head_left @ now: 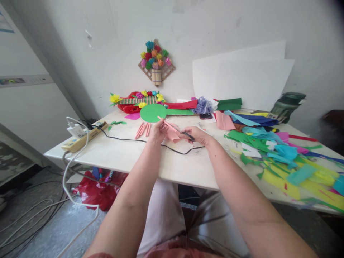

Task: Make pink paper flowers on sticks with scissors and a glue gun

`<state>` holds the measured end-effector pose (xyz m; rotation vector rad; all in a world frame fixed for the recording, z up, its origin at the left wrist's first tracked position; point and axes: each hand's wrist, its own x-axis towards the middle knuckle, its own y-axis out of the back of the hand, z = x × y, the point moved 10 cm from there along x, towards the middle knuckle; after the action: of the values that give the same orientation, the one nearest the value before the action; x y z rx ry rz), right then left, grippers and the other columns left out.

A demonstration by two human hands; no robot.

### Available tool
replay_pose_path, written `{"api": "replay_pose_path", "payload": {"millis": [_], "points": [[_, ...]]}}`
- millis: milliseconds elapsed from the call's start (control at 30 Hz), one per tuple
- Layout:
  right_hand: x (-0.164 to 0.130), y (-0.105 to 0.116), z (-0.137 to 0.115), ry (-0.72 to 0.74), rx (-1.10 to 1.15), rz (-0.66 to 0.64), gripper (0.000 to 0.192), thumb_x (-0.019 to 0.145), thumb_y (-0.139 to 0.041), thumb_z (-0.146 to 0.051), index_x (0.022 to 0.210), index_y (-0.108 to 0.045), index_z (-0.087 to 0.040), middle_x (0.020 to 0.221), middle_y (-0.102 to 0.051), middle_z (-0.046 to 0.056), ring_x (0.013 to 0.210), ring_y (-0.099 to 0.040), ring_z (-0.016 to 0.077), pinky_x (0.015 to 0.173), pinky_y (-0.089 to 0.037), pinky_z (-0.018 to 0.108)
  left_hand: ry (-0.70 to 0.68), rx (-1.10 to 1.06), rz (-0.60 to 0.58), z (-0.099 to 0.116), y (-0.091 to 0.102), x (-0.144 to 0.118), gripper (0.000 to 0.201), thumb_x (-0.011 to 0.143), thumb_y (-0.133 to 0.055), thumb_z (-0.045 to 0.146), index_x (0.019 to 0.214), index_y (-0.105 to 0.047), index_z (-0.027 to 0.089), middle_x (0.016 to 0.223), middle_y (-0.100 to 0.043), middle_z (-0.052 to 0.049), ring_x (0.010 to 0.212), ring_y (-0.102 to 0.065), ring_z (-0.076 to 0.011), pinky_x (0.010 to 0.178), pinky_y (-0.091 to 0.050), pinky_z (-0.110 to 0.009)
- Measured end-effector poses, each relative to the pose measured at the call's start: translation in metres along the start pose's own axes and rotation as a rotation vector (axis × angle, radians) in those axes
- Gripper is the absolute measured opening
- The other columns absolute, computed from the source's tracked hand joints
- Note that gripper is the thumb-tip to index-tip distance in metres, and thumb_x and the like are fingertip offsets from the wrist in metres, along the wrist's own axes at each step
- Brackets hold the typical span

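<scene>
Between the fingers of my left hand [159, 131] is a thin rolled strip of pink paper [169, 125], slanting down to the right. My right hand [198, 135] is closed around the handles of dark scissors [188, 135], whose blades point left at the strip's lower end; whether they touch it I cannot tell. Below the strip lies a piece of pink paper [173, 137], partly hidden by my hands. Several short pink paper rolls [143, 129] rest on the table left of my left hand. Just beyond my hands is a green paper disc with a long handle-like strip [153, 113].
Coloured paper scraps [285, 154] cover the table's right side, with a dark green bottle [287, 106] behind them. A black cable [123, 139] crosses the table under my arms from a power strip [84, 138] on the left. A flower-decorated paper piece [138, 100] lies at the back.
</scene>
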<state>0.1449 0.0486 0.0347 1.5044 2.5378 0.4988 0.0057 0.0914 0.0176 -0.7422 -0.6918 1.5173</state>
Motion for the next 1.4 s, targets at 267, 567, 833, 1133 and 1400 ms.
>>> {"api": "replay_pose_path", "payload": {"millis": [267,567,833,1133,1400], "points": [[-0.0007,0.0019,-0.0011,0.003,0.002,0.024,0.037,0.066,-0.068,-0.046,0.075,-0.060,-0.011,0.046,-0.045,-0.006,0.037,-0.037,0.0037,0.035,-0.028,0.018,-0.006,-0.005,-0.006,0.0003,0.0007,0.0016,0.010,0.079,-0.054,0.012,0.073,-0.062,0.010,0.049,-0.054,0.002,0.042,-0.051,-0.0035,0.048,-0.046,-0.012],[0.0004,0.0041,-0.0001,0.023,0.026,0.039,0.037,0.061,-0.071,-0.042,0.080,-0.064,-0.011,0.045,-0.045,-0.006,0.038,-0.037,0.0047,0.035,-0.029,0.019,-0.017,-0.021,0.018,0.0014,0.0039,0.0021,0.005,0.075,-0.058,0.011,0.077,-0.063,0.010,0.051,-0.055,0.002,0.043,-0.052,-0.0038,0.048,-0.046,-0.013],[-0.0006,0.0031,0.0006,-0.002,0.021,0.029,0.036,0.061,-0.072,-0.042,0.076,-0.063,-0.011,0.046,-0.046,-0.006,0.038,-0.037,0.0047,0.035,-0.030,0.019,-0.032,-0.035,0.015,0.0028,0.0084,0.0074,0.004,0.076,-0.058,0.014,0.076,-0.061,0.012,0.049,-0.053,0.003,0.042,-0.051,-0.0038,0.048,-0.046,-0.012],[0.0022,0.0019,0.0040,0.013,0.019,0.013,0.036,0.063,-0.070,-0.042,0.079,-0.063,-0.011,0.046,-0.048,-0.005,0.038,-0.038,0.0044,0.034,-0.031,0.018,-0.017,-0.022,-0.012,0.0002,0.0037,0.0062,0.008,0.077,-0.055,0.011,0.072,-0.061,0.011,0.049,-0.053,0.002,0.042,-0.050,-0.0037,0.046,-0.045,-0.012],[0.0013,0.0021,0.0017,0.000,0.015,0.030,0.035,0.065,-0.070,-0.041,0.079,-0.063,-0.010,0.046,-0.048,-0.005,0.037,-0.037,0.0041,0.034,-0.031,0.018,-0.015,-0.018,-0.023,-0.0002,0.0018,0.0050,0.015,0.081,-0.050,0.010,0.071,-0.061,0.009,0.048,-0.053,0.002,0.041,-0.050,-0.0037,0.046,-0.045,-0.012]]}}
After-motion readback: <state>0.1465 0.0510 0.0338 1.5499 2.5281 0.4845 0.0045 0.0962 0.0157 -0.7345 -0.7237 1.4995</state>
